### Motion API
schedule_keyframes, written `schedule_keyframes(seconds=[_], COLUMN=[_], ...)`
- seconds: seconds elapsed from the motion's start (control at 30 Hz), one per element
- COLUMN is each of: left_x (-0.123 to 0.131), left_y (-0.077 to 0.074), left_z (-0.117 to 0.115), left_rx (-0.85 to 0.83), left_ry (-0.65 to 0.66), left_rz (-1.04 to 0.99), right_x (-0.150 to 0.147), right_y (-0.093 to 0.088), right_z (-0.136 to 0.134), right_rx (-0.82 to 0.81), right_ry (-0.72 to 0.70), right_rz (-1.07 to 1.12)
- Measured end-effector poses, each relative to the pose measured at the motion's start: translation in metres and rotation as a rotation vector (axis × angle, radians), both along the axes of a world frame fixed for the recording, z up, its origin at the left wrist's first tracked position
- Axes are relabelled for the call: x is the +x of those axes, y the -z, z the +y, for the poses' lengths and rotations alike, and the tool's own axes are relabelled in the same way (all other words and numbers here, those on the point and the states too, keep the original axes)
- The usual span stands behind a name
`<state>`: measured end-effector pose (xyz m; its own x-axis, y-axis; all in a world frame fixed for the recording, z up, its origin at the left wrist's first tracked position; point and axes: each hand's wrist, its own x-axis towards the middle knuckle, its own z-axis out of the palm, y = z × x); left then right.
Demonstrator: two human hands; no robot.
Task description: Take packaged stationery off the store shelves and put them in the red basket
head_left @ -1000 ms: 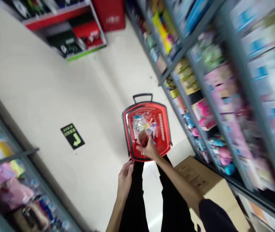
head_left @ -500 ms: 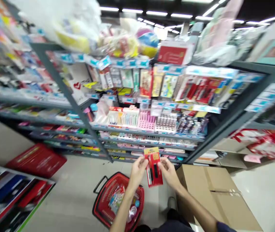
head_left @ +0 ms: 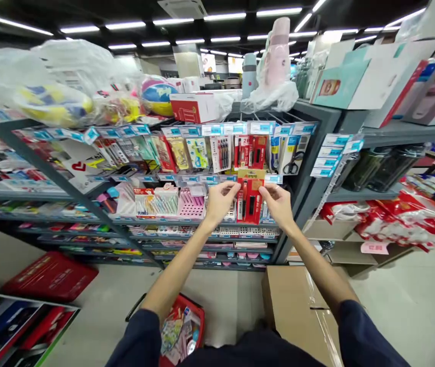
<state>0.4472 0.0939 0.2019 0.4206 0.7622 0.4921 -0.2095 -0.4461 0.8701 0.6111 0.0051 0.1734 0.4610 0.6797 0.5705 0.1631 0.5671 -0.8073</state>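
In front of the shelf I hold up a red blister pack (head_left: 250,201) with a yellow top, a slim pencil-like item and a black piece inside. My left hand (head_left: 219,203) pinches its upper left edge between thumb and fingers. At the upper right edge, my right hand (head_left: 277,204) has a similar pinch. A matching red pack marked 2B (head_left: 250,150) hangs on the rack just above and behind. Beside it hang a pack of pens (head_left: 220,153) and a pair of scissors (head_left: 294,162).
A red shopping basket (head_left: 201,326) with several packaged goods stands on the floor at lower left. To the right is a large cardboard box (head_left: 292,311). Balls, boxes and a pink bottle (head_left: 278,53) top the shelf. A red case (head_left: 51,278) lies at left.
Both hands have raised the red blister pack from above the floor to the hanging rack. My view has tilted up and turned to the right.
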Motion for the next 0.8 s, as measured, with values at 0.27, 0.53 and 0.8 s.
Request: schedule_keyframes(seconds=[0.27,0.53,0.8], left_x=[0.061,0.108,0.152], left_y=[-0.017,0.002,-0.009], left_z=[0.033,0.086,0.147], left_rx=[0.022,0.024,0.059], left_ry=[-0.067,-0.048,-0.053], left_rz=[-0.044,-0.022,-0.186], right_x=[0.066,0.093,0.114], right_y=[-0.012,-0.014,-0.029], right_z=[0.043,0.091,0.157], right_rx=[0.040,0.012,0.081], right_ry=[-0.048,0.033,0.235], right_rz=[0.016,-0.006,0.003])
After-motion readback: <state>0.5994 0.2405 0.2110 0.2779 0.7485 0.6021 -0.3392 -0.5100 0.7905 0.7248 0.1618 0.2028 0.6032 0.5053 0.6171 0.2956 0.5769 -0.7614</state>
